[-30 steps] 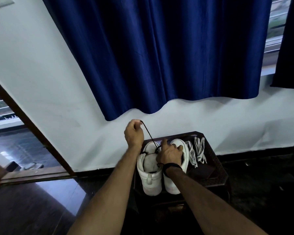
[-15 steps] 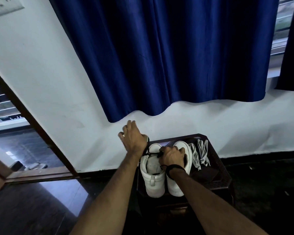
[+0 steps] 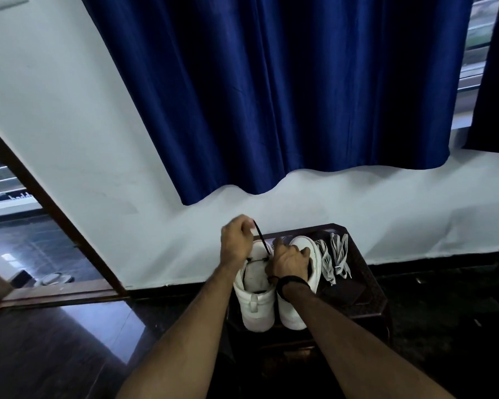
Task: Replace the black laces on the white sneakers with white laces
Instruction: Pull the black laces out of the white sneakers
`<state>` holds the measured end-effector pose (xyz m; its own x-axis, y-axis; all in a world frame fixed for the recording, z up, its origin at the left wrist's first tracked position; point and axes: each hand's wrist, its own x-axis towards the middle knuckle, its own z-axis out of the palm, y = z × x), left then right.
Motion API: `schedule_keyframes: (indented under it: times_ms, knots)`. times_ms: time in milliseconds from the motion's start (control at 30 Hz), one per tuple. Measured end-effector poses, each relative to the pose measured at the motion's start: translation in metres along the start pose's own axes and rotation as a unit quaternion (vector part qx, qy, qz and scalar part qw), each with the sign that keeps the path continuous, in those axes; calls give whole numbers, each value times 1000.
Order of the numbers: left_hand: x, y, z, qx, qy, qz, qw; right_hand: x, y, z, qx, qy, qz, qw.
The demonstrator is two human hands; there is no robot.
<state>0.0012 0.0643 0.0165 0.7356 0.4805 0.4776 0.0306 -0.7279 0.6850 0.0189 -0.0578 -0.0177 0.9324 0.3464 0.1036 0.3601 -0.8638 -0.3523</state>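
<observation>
On stool [image 3: 369, 283], white sneakers [image 3: 257, 306] — black lace [image 3: 260, 234] (taut)

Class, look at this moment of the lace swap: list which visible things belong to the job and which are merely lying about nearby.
Part of the job:
- left hand, pinching the black lace
- right hand, on the sneakers
- white sneakers
- white laces, lying beside the sneakers on the dark stool

Just lying about:
- blue curtain
- dark flat item on the stool, too dim to identify
- wooden door frame
</observation>
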Motion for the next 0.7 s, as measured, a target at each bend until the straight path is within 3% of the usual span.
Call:
schedule_keyframes:
  times_ms: [33, 100, 267, 333, 433, 500, 600, 700]
  knots:
    - [10, 7, -6, -50, 71, -21, 996, 1, 0, 1, 6, 0, 3, 1000]
    - [31, 29, -24, -124, 141, -49, 981, 2, 0, 3, 12, 1, 4, 1000]
    - [47, 50, -43, -134, 65, -31, 988, 3, -1, 8, -29, 6, -48, 998]
    - [37, 40, -41, -40, 81, -49, 995, 4, -3, 8, -65, 11, -104, 992]
    - [11, 14, -35, 107, 66, -154, 980, 10, -8, 1, -146, -27, -185, 971]
    - [-14, -9, -28, 83, 28, -184, 979, 16, -19, -2, -170, -51, -216, 960]
    - [-52, -35, -12, 52, 19, -194, 979, 20, -38, -6, -136, -68, -196, 969]
    - [-79, -44, -2, 64, 31, -134, 988, 23, -44, -5, -138, -33, -185, 972]
